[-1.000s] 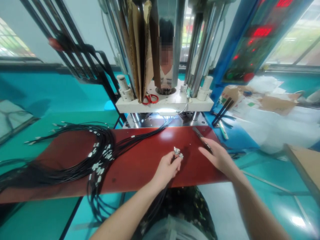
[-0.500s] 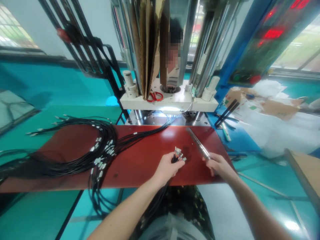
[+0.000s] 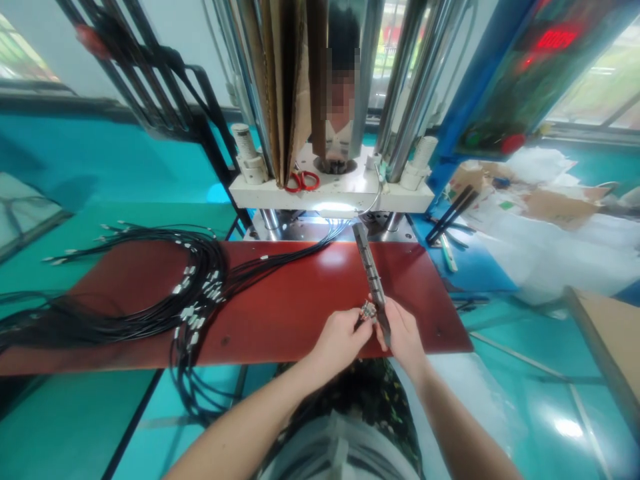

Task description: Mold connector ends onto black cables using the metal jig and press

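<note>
My left hand (image 3: 343, 339) is closed around a small bunch of cable ends (image 3: 369, 311) with bare metal connectors, which point up and to the right. In my right hand (image 3: 404, 333) is a long, narrow metal bar (image 3: 369, 263). Slots or notches run along its upper face, and its far end reaches toward the press. The two hands are close together, with the cable ends beside the bar's near part; I cannot tell whether they touch. Below both lies a reddish-brown board (image 3: 295, 300).
A large bundle of black cables (image 3: 150, 313) with white tags lies on the left. Other cables run under the press plate (image 3: 345, 195), where red-handled scissors (image 3: 303, 181) rest. A blue control box (image 3: 520, 80) and plastic wrapping (image 3: 545, 233) are at the right.
My right hand has brought the metal bar left and turned its slotted face up, beside my left hand. The cable ends stay in my left hand. The view has shifted slightly.
</note>
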### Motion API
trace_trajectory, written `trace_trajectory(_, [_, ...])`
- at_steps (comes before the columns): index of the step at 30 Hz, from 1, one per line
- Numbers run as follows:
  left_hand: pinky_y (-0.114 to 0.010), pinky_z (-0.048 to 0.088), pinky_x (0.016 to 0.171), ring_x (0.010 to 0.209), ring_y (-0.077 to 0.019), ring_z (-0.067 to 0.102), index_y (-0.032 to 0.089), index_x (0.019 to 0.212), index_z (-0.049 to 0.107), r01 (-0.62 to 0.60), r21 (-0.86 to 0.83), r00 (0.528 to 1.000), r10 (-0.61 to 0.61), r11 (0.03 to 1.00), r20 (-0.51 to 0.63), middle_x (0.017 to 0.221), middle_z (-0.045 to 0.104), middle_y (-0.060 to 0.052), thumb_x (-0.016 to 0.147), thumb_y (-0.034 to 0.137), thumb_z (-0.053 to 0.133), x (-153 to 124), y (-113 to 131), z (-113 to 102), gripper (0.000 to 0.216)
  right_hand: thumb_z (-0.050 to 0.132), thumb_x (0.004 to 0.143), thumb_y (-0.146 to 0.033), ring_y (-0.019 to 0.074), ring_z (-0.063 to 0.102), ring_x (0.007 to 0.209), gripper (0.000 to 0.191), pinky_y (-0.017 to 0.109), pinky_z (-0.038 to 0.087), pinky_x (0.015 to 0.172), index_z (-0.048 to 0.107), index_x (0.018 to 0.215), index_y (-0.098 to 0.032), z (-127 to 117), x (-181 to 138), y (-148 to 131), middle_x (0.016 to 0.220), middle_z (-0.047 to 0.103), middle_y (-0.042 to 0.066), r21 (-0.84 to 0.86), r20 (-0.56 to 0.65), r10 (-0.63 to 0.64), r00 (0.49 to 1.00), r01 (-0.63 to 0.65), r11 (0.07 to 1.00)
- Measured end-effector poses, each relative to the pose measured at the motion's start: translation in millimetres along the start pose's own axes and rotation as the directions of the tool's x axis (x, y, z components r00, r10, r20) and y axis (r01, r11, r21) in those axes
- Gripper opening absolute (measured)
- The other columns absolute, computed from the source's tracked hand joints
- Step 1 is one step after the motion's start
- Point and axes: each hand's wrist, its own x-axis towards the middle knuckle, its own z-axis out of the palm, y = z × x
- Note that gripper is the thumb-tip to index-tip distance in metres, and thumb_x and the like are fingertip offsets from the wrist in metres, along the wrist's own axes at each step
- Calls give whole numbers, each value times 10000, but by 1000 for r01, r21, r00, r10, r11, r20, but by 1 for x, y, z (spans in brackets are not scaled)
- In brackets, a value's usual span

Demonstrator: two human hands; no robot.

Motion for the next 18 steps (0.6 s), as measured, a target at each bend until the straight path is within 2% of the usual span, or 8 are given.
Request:
trace_trajectory(3, [-197,372,528,488,-107,496,157,649,579,59,-200,997,-47,978,64,493,541,17,814,260,413,4,0,1,256,333,905,-451,81,376,335,385,196,314,365,560,959,-145,0,0,-2,416,432,-68,-39,18,13,1000,-12,999])
trace_trajectory(6, [-188,323,449,385,-90,410,154,646,573,115,-290,992,-93,950,90,377,425,51,800,278,431,5,-3,2,244,347,898,-450,83,381,339,379,199,309,358,561,963,-143,1,0,-3,437,436,-64,-60,41,16,999,-14,998])
trace_trajectory(10, [-184,295,422,355,-71,363,148,637,568,147,-326,987,-116,934,112,392,429,55,786,279,445,5,-5,1,233,353,893,-452,85,388,353,384,204,310,365,565,979,-144,3,1,-3,461,442,-57,-112,69,30,997,-22,993])
trace_trajectory(14, [-178,301,431,382,-61,369,145,616,561,115,-312,993,-99,943,65,430,436,48,788,279,442,6,-5,0,248,325,904,-440,87,393,369,394,207,313,368,551,1035,-145,6,1,-4,471,439,-56,-214,74,6,997,10,977])
trace_trajectory(18, [-179,310,406,401,-61,398,135,657,545,180,-376,984,-169,909,64,493,462,35,764,345,499,9,-5,-6,241,346,907,-420,82,380,365,370,198,322,362,539,1071,-151,7,1,-4,468,430,-62,-160,44,-14,999,20,987])
